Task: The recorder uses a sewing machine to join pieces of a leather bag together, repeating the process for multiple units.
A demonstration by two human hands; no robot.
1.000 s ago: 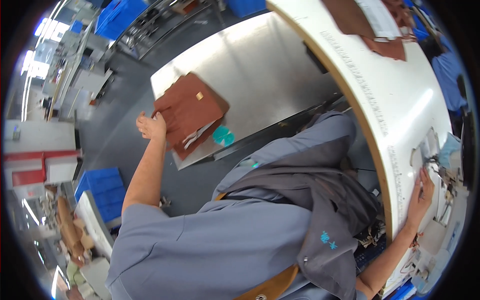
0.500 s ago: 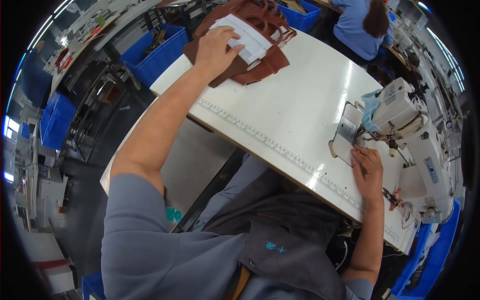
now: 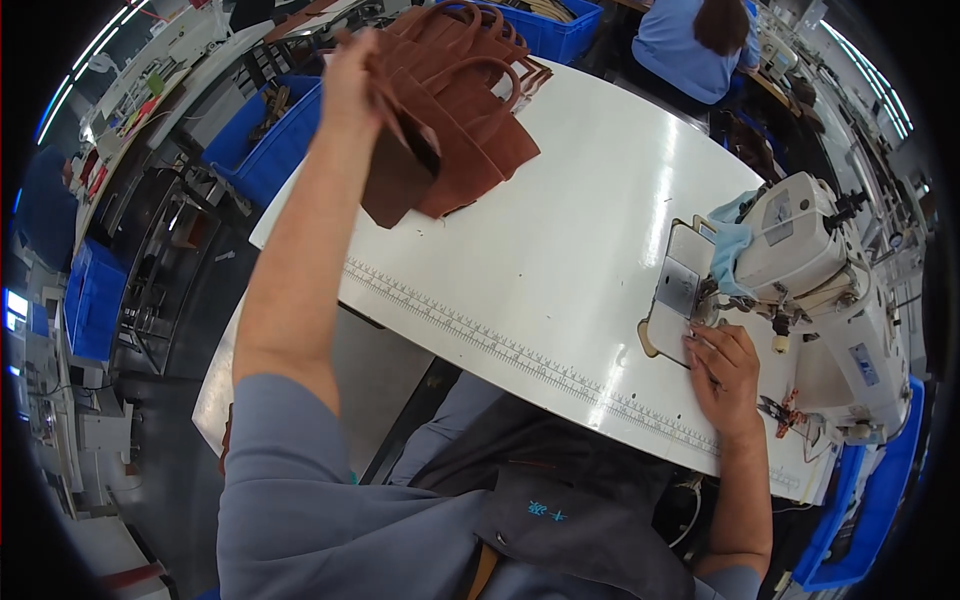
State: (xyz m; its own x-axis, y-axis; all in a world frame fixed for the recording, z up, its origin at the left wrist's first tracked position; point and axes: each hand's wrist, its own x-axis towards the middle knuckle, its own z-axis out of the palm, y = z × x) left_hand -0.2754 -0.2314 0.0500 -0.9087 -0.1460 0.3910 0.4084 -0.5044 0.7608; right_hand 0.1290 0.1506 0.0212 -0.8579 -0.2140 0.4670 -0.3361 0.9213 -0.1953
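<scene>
Well — left hand (image 3: 350,85) outstretched, right hand (image 3: 725,377) nearer

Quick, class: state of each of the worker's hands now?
Left hand: at the brown bag pieces, blurred; whether it grips one cannot be told.
Right hand: beside the sewing machine, partly curled; whether it holds anything cannot be told.

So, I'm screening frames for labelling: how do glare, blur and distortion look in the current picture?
Head view: streaks of glare on the white table; head view: the left hand smeared by blur, the right hand clearer; head view: fisheye bending toward the rim, corners black.
</scene>
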